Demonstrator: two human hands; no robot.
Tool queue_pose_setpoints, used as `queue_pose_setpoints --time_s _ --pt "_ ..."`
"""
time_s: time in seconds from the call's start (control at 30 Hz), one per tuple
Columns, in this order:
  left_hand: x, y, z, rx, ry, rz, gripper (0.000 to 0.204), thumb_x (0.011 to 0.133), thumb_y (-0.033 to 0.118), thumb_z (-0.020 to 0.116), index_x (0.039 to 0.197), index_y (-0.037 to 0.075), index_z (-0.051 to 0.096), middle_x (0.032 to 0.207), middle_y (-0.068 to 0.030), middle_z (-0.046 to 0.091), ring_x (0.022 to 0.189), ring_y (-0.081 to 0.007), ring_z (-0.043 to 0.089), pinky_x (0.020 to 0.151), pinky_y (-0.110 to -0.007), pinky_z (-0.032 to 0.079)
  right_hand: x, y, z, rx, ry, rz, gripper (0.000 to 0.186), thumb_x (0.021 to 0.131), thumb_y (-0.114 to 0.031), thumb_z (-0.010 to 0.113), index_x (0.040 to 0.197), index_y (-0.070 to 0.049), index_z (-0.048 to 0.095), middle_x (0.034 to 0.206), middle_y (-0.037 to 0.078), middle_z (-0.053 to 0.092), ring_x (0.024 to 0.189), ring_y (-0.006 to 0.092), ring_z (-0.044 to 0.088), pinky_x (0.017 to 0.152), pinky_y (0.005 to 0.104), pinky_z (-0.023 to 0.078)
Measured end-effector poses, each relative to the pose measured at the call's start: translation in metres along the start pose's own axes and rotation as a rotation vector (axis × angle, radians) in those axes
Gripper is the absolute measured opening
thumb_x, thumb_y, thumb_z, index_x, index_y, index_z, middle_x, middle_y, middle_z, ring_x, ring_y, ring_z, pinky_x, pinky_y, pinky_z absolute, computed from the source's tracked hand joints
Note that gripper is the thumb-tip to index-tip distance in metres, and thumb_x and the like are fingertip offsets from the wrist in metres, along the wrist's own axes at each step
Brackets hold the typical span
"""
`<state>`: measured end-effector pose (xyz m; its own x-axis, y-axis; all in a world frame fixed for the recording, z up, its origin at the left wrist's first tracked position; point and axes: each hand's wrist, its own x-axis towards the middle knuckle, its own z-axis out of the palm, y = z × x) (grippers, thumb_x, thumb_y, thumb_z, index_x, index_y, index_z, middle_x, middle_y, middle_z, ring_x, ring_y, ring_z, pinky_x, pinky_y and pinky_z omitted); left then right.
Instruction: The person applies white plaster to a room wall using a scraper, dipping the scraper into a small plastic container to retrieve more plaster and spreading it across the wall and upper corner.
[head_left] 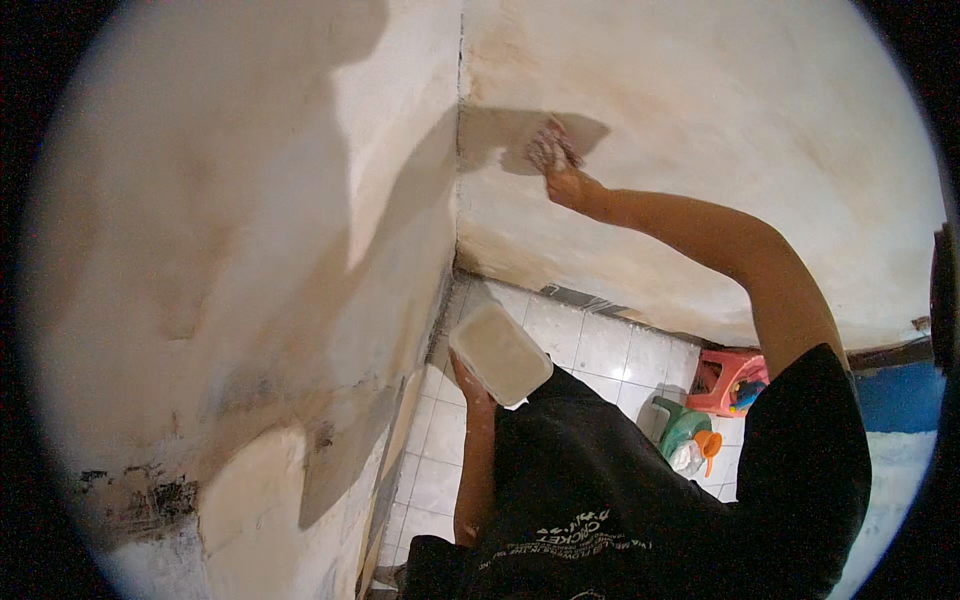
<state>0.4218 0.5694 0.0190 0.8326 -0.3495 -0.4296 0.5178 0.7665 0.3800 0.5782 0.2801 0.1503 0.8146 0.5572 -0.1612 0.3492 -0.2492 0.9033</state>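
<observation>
Patchy cream plastered wall (700,130), far right: right hand (556,150), grip unclear, should stroke evenly; left hand (474,384) clasps whitish rectangular plastic tub (502,354).

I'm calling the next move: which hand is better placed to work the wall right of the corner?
Right, probably: the right hand is up at the wall, while the left hand holds the tub below.
</observation>
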Motion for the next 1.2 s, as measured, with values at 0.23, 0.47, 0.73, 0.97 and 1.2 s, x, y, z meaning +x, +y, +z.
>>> queue_pose_setpoints --time_s 0.23,0.47,0.73,0.97,1.2 --pt "0.004 0.001 0.016 0.004 -0.109 -0.072 0.061 0.085 0.053 0.030 0.123 0.006 0.037 0.118 -0.0122 0.048 0.104 -0.0283 0.050 0.087 -0.042 0.043 -0.176 -0.079 -0.002 0.442 -0.522 0.124 0.032 0.074 -0.013 0.048 0.098 0.006 0.058 0.105 0.025 0.054 0.099 0.0375 0.050 0.086 0.0469 0.038" --pt "0.038 -0.005 -0.040 0.083 -0.055 0.044 0.056 0.083 0.051 0.037 0.118 0.007 0.042 0.117 -0.0125 0.048 0.106 -0.0318 0.047 0.091 -0.048 0.037 -0.185 -0.097 -0.062 1.767 -0.157 1.539 0.018 0.078 -0.013 0.048 0.083 0.000 0.059 0.067 0.017 0.060 0.066 0.0317 0.060 0.062 0.0408 0.046" --pt "-0.014 0.037 -0.013 -0.012 -0.093 -0.115 0.057 0.087 0.050 0.031 0.121 0.005 0.039 0.118 -0.0150 0.047 0.104 -0.0306 0.049 0.087 -0.043 0.043 -0.060 -0.117 -0.052 3.148 1.411 1.904 0.017 0.082 -0.010 0.047 0.097 -0.003 0.054 0.094 0.013 0.058 0.082 0.0246 0.057 0.076 0.0350 0.047" --pt "-0.008 0.028 -0.008 0.078 -0.112 -0.144 0.057 0.086 0.050 0.030 0.123 0.007 0.037 0.121 -0.0137 0.045 0.107 -0.0309 0.046 0.091 -0.044 0.038 -0.096 -0.003 0.014 3.060 1.477 2.144 0.017 0.082 0.000 0.044 0.091 0.014 0.049 0.088 0.020 0.055 0.080 0.0262 0.056 0.075 0.0334 0.052" --pt "-0.001 0.014 -0.004 0.094 -0.137 -0.152 0.058 0.086 0.051 0.030 0.125 0.008 0.036 0.123 -0.0131 0.044 0.109 -0.0311 0.045 0.093 -0.044 0.036 -0.188 0.117 -0.136 2.155 1.347 1.796 0.028 0.084 0.007 0.034 0.110 0.016 0.039 0.117 0.028 0.042 0.110 0.0326 0.044 0.096 0.0375 0.038"
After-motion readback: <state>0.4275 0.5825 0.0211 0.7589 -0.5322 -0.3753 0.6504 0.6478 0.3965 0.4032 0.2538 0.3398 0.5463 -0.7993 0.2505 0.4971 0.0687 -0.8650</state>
